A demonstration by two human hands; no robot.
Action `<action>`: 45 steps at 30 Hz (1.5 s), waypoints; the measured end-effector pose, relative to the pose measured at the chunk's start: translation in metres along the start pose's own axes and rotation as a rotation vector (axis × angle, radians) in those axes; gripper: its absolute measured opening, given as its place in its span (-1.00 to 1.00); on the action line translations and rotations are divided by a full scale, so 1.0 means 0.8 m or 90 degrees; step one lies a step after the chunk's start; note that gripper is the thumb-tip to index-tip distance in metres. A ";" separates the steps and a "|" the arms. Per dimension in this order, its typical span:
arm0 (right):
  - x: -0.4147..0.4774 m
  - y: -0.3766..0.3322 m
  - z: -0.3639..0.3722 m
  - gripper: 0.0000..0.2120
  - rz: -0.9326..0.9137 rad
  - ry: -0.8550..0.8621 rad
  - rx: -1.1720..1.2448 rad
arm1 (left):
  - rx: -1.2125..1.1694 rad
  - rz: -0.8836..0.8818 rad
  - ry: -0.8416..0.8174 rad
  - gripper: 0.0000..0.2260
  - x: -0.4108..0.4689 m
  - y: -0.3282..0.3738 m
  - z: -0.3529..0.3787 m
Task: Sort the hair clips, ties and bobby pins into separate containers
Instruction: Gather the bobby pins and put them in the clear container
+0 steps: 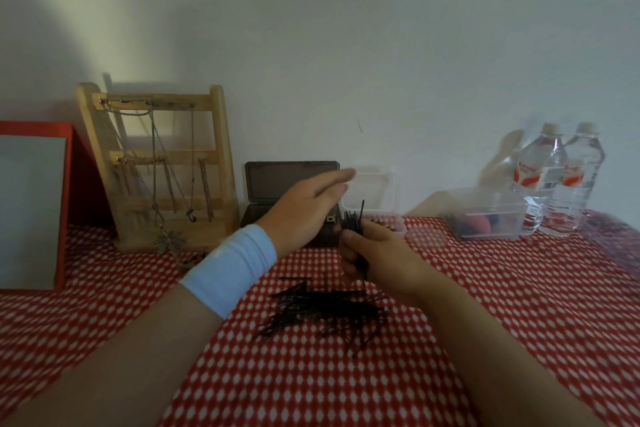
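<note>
A loose pile of black bobby pins (325, 308) lies on the red-and-white cloth in front of me. My right hand (377, 256) grips a bunch of bobby pins (353, 220) upright, their ends sticking up above my fingers. My left hand (308, 208), with a light blue wristband, is raised with straight fingers reaching toward the bunch and holds nothing. Behind the hands stand a dark box with its lid up (277, 180) and a clear container with its lid up (379, 191). Another clear container (488, 215) at the right holds coloured items.
A wooden jewellery stand (156, 163) with hanging chains stands at the back left, beside a red-framed mirror (34, 204). Two water bottles (557, 180) stand at the back right against the wall. The table's cloth (485, 305) spreads to the right.
</note>
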State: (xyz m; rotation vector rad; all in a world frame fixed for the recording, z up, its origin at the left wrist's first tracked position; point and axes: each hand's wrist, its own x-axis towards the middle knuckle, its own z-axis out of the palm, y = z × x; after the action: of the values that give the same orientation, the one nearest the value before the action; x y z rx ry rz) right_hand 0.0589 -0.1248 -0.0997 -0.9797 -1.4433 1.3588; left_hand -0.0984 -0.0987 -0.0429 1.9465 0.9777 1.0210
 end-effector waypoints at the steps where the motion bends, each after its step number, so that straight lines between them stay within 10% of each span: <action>1: 0.000 0.000 -0.001 -0.86 0.009 -0.009 0.013 | 0.022 0.017 -0.056 -0.64 0.007 0.004 0.001; 11: -0.001 -0.003 -0.026 -0.85 0.057 -0.008 0.134 | 0.141 0.020 -0.251 -0.74 0.060 0.005 0.009; 19: 0.014 -0.037 -0.052 -0.89 0.120 0.079 0.068 | 0.028 0.031 -0.012 -0.72 0.093 -0.034 0.010; 31: 0.143 -0.029 -0.099 -0.80 0.149 -0.052 -0.978 | 0.264 0.046 0.002 -0.64 0.101 -0.106 0.023; 45: 0.106 -0.026 -0.142 -0.75 0.034 0.080 -0.785 | 0.521 0.123 -0.107 -0.58 0.097 -0.109 0.058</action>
State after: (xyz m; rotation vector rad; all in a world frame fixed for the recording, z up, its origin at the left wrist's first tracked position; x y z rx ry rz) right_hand 0.1446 -0.0134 -0.0719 -1.7981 -2.1628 0.2789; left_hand -0.0523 -0.0042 -0.1112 2.7808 1.2449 0.5634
